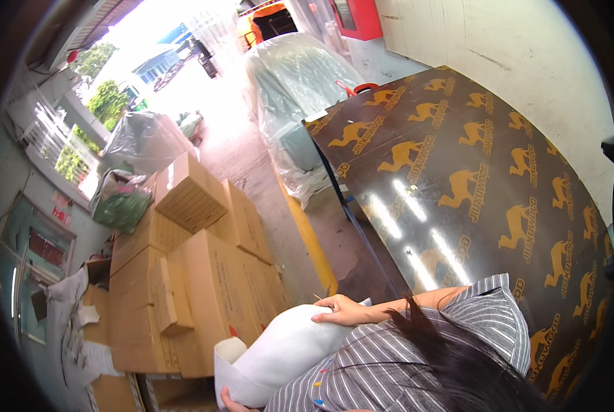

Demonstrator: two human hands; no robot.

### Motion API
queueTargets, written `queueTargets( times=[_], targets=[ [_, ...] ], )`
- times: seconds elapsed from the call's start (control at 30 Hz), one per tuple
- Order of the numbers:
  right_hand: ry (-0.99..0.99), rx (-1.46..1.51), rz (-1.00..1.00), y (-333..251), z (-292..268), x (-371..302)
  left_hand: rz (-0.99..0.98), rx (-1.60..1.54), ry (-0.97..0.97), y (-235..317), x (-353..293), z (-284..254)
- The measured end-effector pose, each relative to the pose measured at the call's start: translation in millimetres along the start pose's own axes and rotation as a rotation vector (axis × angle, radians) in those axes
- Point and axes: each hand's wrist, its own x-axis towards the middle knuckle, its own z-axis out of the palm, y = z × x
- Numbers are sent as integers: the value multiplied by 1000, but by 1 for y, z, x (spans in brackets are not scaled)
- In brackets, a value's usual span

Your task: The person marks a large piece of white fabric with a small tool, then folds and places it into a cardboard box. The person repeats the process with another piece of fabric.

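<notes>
I hug a thick white roll of soft sheet material against my striped shirt. My right hand lies on top of the roll with its fingers curled over the upper side. My left hand is only partly in view at the lower edge, cupping the roll's lower end from beneath. The rolled end points down and left. Dark hair hangs over my shoulder and hides part of the right arm.
Stacked cardboard boxes stand close on the left, with bags of green material behind them. A large dark board with orange animal prints spreads to the right. Plastic-wrapped loads stand beyond a yellow floor line.
</notes>
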Motion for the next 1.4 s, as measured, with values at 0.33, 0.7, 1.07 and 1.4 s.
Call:
queueTargets(
  times=[0.33, 0.7, 1.07, 1.4],
  targets=[
    [675, 102, -278, -136, -184, 129, 212, 106, -623, 121, 243, 402],
    [1820, -426, -637, -193, -315, 145, 163, 134, -1580, 83, 266, 867],
    [2349, -343, 596, -56, -473, 184, 908, 934, -2068, -159, 335, 962],
    [2166, -775, 474, -121, -452, 348, 1643, 829, -1989, -310, 325, 1064]
  ],
)
